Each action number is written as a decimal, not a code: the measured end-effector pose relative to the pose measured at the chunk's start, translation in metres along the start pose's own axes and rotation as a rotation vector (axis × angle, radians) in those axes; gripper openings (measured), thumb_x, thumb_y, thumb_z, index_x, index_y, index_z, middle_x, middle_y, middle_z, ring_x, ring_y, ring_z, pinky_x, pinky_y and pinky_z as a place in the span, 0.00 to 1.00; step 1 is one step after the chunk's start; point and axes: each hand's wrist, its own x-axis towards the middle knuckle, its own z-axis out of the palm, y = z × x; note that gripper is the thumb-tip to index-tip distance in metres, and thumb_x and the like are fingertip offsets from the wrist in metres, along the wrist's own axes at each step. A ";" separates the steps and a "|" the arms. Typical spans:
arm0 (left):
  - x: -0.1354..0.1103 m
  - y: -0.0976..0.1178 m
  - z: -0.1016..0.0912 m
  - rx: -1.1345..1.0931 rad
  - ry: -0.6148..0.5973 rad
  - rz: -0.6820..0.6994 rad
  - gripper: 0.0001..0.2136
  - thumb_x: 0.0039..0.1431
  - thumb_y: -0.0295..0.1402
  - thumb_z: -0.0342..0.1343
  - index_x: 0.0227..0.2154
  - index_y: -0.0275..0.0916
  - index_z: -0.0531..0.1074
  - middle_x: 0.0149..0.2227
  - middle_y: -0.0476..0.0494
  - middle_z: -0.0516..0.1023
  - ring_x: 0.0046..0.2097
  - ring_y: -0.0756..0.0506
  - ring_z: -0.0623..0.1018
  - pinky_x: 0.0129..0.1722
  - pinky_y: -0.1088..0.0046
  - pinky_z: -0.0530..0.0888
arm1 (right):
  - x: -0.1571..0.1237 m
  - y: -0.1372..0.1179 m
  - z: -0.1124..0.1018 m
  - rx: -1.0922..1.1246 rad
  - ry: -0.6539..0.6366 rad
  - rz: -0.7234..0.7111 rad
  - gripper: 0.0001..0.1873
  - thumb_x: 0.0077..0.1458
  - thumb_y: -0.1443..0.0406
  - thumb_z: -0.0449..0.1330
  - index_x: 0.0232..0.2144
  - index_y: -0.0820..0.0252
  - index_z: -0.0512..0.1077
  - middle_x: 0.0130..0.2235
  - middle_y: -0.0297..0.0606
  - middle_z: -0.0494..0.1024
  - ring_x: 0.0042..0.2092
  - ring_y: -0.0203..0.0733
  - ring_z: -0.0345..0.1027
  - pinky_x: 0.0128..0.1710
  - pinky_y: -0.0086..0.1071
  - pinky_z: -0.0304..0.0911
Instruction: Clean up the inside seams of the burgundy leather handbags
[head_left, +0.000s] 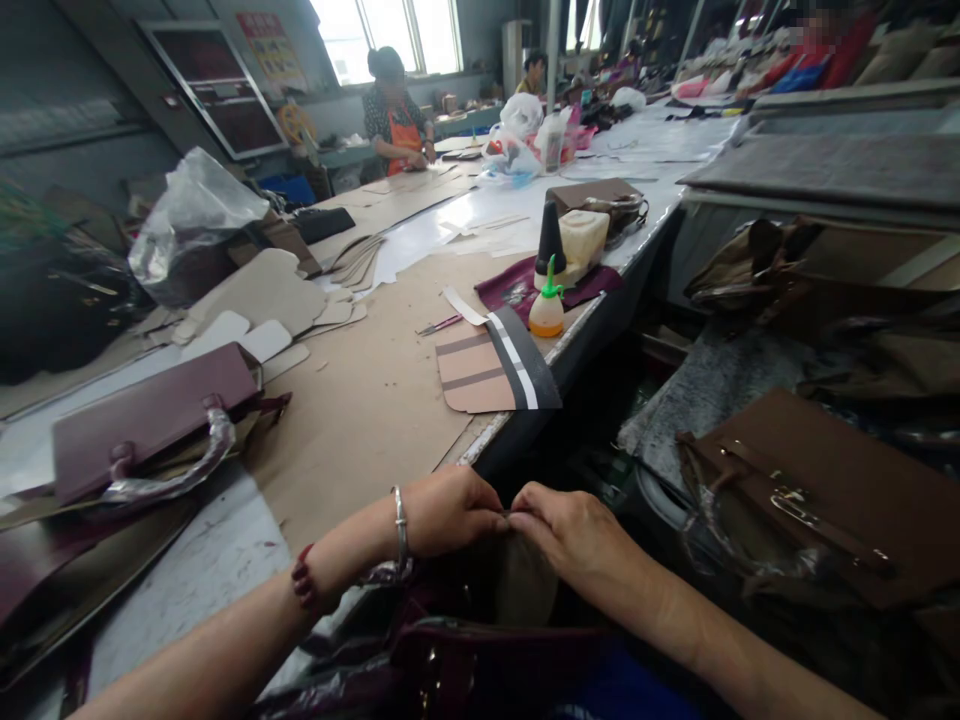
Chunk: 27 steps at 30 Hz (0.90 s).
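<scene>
My left hand (454, 510) and my right hand (574, 525) meet just past the table's near edge, thumbs and fingers pinched together. Between them they grip the upper edge of a dull brown lining (525, 585), which hangs down in shadow. Below it, in front of my body, lies a dark maroon handbag (442, 655) with small metal fittings. The fingertips nearly touch, and they hide the exact spot they hold. Ahead on the table rests a tan piece with dark stripes (472, 370), its black and white band reaching over the edge.
A glue bottle with green tip (547, 310), a black cone (550, 240) and a pen-like tool (441, 325) sit ahead. A purple handbag (157, 415) stands left, a brown handbag (832, 490) right. Cut panels (255, 290) are piled left. A person in an orange apron (403, 135) works far off.
</scene>
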 end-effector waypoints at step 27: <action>-0.005 0.014 0.018 0.097 -0.028 -0.037 0.15 0.55 0.38 0.41 0.23 0.35 0.68 0.18 0.53 0.60 0.22 0.53 0.58 0.22 0.80 0.57 | -0.030 0.020 -0.024 -0.238 0.088 0.094 0.04 0.53 0.67 0.52 0.34 0.58 0.62 0.27 0.32 0.73 0.29 0.38 0.69 0.25 0.27 0.55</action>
